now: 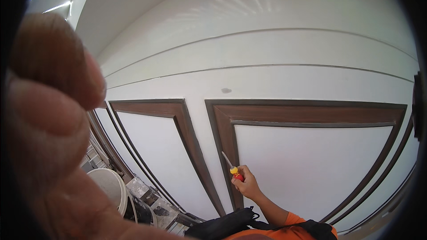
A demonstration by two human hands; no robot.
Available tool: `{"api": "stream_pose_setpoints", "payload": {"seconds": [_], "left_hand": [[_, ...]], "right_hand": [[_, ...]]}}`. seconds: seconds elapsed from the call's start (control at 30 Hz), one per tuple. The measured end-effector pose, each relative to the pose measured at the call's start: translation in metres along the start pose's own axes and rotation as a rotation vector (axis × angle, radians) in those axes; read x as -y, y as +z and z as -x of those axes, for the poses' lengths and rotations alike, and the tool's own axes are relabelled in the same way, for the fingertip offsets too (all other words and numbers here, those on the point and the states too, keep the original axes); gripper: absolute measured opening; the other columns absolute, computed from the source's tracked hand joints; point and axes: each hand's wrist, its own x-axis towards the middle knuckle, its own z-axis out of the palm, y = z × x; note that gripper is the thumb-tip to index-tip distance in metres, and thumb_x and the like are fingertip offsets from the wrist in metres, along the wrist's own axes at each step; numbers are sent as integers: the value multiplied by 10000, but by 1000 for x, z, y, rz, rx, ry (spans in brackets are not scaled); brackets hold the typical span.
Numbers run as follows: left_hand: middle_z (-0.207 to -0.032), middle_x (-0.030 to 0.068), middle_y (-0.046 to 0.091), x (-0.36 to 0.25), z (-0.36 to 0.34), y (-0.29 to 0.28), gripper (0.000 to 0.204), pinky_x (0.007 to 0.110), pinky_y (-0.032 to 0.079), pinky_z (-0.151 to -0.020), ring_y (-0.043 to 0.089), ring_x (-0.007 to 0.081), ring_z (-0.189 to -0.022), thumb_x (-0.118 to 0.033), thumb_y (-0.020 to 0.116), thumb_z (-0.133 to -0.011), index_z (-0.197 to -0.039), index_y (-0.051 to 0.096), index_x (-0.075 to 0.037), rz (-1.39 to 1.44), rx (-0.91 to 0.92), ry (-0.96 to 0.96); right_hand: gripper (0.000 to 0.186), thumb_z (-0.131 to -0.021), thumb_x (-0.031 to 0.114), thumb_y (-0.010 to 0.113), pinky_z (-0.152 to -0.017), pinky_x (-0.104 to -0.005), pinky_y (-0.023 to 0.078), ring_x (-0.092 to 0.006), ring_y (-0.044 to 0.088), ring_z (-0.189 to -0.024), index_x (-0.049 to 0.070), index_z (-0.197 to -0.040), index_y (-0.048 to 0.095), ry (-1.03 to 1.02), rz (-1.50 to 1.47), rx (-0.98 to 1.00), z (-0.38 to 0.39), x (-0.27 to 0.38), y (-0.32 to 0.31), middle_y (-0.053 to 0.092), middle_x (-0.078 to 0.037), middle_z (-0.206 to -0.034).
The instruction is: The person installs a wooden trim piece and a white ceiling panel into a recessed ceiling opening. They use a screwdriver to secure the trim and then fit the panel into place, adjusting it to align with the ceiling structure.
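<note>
My left hand (53, 120) is raised very close at the left, large and blurred. Its fingers are bent and pressed together; whether anything is between them is hidden. At the lower middle, my right hand (247, 184) grips a screwdriver (234, 171) by its red and yellow handle. The thin metal shaft points up and to the left, its tip over the left upright of a brown moulding frame (227, 138) with dark grey edges. I cannot tell whether the tip touches the wood.
A second brown frame (180, 120) is on the white wall (267, 80) to the left. A grey smudge (226, 90) marks the wall above. At lower left stand a white-lidded bucket (106, 184) and a dark container (143, 209). A black bag (222, 224) hangs by my body.
</note>
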Motion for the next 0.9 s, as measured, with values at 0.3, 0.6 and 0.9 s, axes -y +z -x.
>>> {"api": "stream_pose_setpoints", "payload": {"seconds": [0.3,0.6,0.9], "left_hand": [[-1068,140,685,-37,62,-56,479,369,544,-735,673,240,-926,-428,696,-886,-1186,653,-57,-118,183,-153],[-1023,131,678,-65,60,-120,526,380,527,-731,654,249,-892,-545,641,-911,-1128,667,-66,-207,397,-186],[-979,122,672,-96,108,-134,609,391,510,-727,635,258,-858,-661,586,-935,-1070,681,-75,-186,427,-590]], "right_hand": [[348,-907,108,713,-898,-333,526,-175,669,-971,23,-1204,553,9,-105,146,-3,-19,41,693,-124,-1062],[296,-923,44,647,-517,-229,432,-61,511,-591,7,-1188,519,9,-151,281,-43,57,65,581,-37,-846],[354,-924,130,649,-721,-281,501,-140,586,-803,-15,-1239,577,-609,-1,398,-53,115,82,628,-91,-972]]}}
